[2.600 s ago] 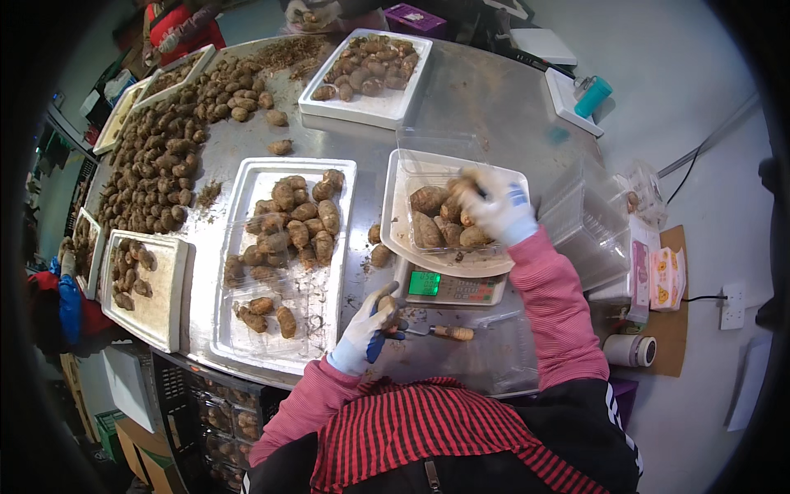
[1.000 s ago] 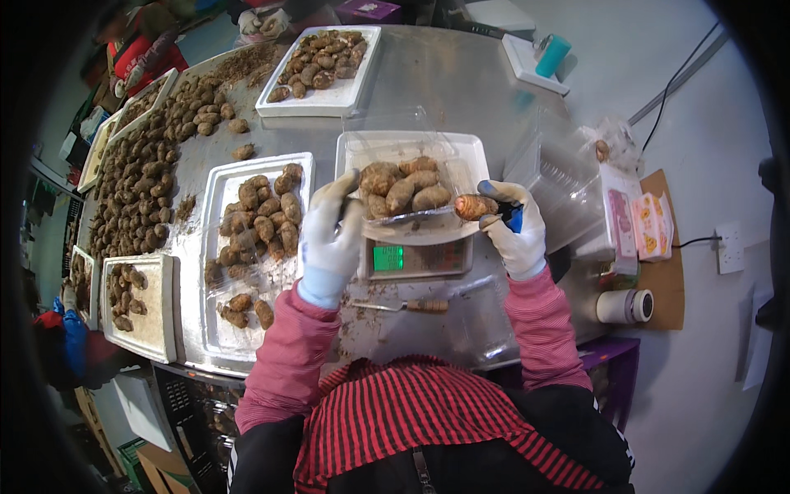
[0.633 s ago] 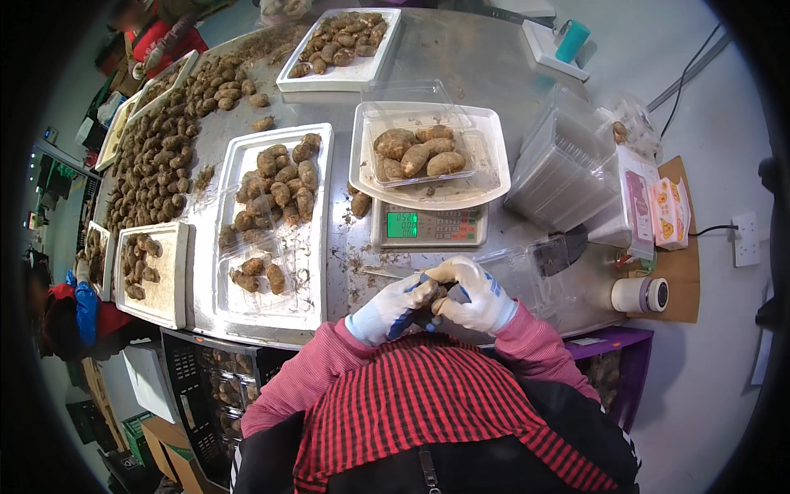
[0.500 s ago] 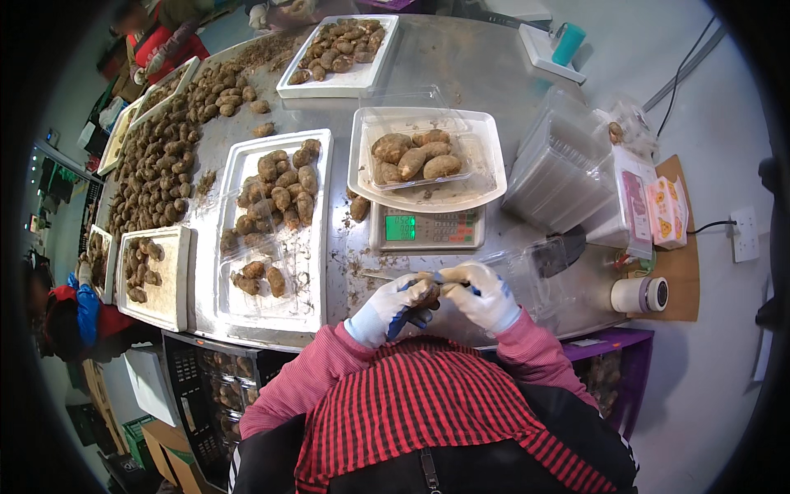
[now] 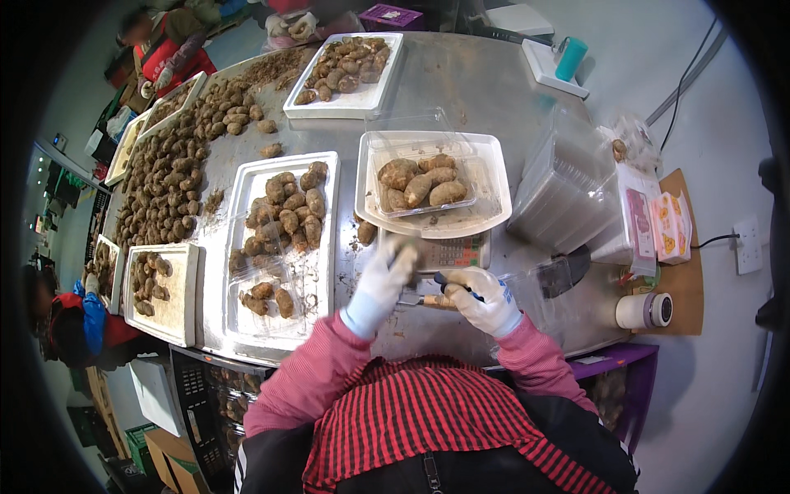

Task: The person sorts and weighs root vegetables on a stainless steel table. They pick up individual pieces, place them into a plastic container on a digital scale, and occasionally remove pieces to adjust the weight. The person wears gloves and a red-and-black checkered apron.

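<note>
My left hand (image 5: 383,284), gloved and motion-blurred, is raised in front of the digital scale (image 5: 461,257); what it holds is unclear. My right hand (image 5: 477,296) is curled beside a wooden-handled knife (image 5: 436,301); what is in its fingers is hidden. On the scale rests a cream tray (image 5: 485,222) with a clear lidded box holding several brown tubers (image 5: 444,192). Left of it, a white foam tray (image 5: 321,280) holds more tubers and clear plastic boxes.
A tuber pile (image 5: 160,185) and foam trays (image 5: 181,329) cover the left side. Stacked clear containers (image 5: 559,181), a white jar (image 5: 634,311) and a turquoise cup (image 5: 570,58) are at right. Co-workers (image 5: 160,53) stand at the far left and back. Crates (image 5: 617,362) are underneath.
My hands were together low at the table edge around a tuber; they are now apart, the left raised toward the scale. The boxed tubers stay on the scale.
</note>
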Action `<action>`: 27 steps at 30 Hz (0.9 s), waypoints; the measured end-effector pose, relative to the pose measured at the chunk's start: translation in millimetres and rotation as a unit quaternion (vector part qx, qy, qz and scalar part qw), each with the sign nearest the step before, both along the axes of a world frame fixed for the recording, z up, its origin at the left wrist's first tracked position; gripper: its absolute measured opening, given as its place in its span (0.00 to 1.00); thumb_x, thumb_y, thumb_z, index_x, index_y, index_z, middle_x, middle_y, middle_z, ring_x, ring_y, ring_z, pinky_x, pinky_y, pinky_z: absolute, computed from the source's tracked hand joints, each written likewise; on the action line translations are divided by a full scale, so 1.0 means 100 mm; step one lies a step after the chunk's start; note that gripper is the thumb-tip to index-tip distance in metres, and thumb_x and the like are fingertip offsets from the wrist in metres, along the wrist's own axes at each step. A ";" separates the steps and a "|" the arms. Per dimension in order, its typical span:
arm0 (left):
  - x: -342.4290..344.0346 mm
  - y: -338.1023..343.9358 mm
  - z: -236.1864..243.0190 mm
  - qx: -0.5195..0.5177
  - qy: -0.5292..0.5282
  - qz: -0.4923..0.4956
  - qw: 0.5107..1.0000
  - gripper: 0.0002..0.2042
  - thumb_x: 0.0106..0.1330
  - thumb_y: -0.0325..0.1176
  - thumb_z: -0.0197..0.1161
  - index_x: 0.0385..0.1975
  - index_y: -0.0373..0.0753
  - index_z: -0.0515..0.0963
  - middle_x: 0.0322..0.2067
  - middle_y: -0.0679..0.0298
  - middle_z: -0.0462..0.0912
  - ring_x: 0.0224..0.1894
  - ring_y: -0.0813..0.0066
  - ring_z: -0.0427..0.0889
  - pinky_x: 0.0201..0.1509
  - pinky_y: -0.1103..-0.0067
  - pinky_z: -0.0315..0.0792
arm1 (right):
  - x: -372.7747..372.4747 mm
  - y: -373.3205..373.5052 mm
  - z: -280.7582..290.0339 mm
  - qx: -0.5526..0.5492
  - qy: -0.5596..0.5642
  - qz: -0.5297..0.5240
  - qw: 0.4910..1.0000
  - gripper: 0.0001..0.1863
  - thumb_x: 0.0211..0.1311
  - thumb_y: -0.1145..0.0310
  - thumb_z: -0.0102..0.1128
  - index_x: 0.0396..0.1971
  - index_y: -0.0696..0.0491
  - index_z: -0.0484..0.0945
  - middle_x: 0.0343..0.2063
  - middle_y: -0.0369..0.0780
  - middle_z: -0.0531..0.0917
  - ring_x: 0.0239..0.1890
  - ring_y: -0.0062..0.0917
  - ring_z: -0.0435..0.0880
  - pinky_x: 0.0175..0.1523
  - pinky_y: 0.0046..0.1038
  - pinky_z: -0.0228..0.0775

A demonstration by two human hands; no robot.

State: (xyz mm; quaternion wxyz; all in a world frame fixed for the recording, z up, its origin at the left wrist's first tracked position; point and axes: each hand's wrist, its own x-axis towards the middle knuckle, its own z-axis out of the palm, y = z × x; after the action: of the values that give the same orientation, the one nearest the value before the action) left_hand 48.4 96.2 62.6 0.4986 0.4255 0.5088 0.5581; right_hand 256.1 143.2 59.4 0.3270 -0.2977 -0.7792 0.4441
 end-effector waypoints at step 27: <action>-1.52 -0.14 -0.15 0.085 0.006 0.312 0.946 0.19 0.78 0.37 0.42 0.58 0.30 0.72 0.51 0.53 0.81 0.52 0.68 0.81 0.58 0.74 0.74 | 0.24 0.46 -0.15 -0.046 0.074 -0.262 0.961 0.13 0.66 0.76 0.54 0.47 0.59 0.81 0.34 0.37 0.85 0.30 0.13 0.79 0.37 0.18 0.73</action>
State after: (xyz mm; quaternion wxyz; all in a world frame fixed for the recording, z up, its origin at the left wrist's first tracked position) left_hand -103.3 82.3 47.3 0.2583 0.2895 0.5700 0.7243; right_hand 280.3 189.3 44.8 0.4744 -0.4728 -0.6262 0.3991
